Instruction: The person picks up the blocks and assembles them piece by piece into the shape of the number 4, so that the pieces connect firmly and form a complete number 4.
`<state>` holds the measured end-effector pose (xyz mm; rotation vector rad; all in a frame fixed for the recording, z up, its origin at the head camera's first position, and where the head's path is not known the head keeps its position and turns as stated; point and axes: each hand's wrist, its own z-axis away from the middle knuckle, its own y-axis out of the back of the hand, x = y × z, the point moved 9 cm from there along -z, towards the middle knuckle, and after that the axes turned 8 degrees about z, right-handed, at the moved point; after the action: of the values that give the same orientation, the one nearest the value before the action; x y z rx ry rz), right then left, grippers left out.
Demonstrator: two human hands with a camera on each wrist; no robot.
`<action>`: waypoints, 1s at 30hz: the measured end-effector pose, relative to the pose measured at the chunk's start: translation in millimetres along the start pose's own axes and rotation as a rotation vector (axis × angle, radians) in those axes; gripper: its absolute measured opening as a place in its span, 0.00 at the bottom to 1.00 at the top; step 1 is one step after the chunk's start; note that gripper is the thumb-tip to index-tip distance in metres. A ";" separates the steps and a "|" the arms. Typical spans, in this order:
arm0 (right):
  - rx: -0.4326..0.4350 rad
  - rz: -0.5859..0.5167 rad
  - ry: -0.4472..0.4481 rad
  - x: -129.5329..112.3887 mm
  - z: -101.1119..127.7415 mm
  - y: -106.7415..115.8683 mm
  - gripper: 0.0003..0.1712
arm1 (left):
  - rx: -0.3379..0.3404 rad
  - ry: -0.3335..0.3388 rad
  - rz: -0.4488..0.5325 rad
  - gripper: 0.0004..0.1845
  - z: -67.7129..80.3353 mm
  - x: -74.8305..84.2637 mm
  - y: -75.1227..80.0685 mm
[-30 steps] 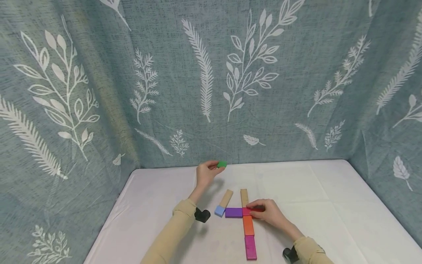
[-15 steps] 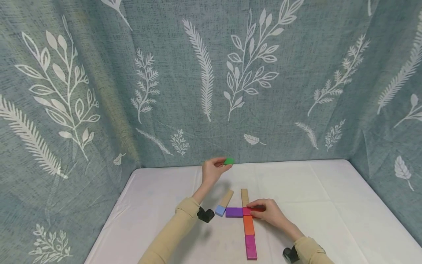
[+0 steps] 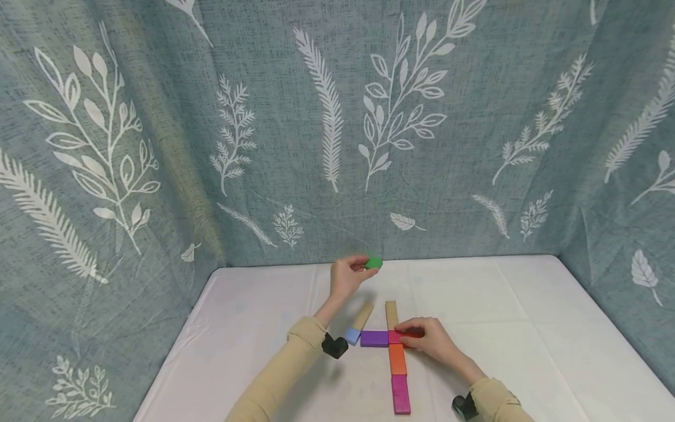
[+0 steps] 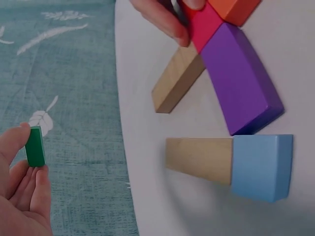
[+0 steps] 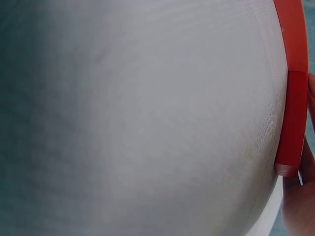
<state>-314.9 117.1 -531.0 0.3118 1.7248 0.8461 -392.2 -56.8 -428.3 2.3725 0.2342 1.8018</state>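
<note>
Up above the tabletop (image 3: 527, 328), left hand (image 3: 345, 276) pinching green block (image 3: 374, 262) at its fingertips, right hand (image 3: 429, 339) below gripping red block (image 3: 396, 337).

red block (image 5: 291, 123), orange block (image 5: 294, 34), white tablecloth (image 5: 147, 123)

A white table (image 3: 527, 328) held flat blocks in its middle: two tan (image 3: 391, 315), blue (image 3: 352, 336), purple (image 3: 374, 339), red (image 3: 394, 337), orange (image 3: 398, 359), pink (image 3: 401, 394).
</note>
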 end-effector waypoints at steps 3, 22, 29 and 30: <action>0.002 -0.001 -0.006 -0.3 -0.1 0.8 0.14 | -0.004 0.006 -0.025 0.18 1.2 -3.7 -3.7; -0.002 0.002 -0.005 2.5 -2.0 1.4 0.14 | 0.014 0.078 -0.119 0.16 9.3 -41.8 -17.9; -0.005 -0.003 -0.008 2.4 -2.1 1.9 0.14 | 0.036 0.115 -0.163 0.15 15.3 -53.5 -16.7; -0.005 -0.005 -0.008 2.4 -1.9 2.0 0.14 | 0.038 0.117 -0.172 0.15 15.8 -55.1 -16.7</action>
<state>-317.9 119.2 -531.2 0.3070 1.7154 0.8443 -392.2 -52.8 -487.9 2.1970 0.4748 1.8708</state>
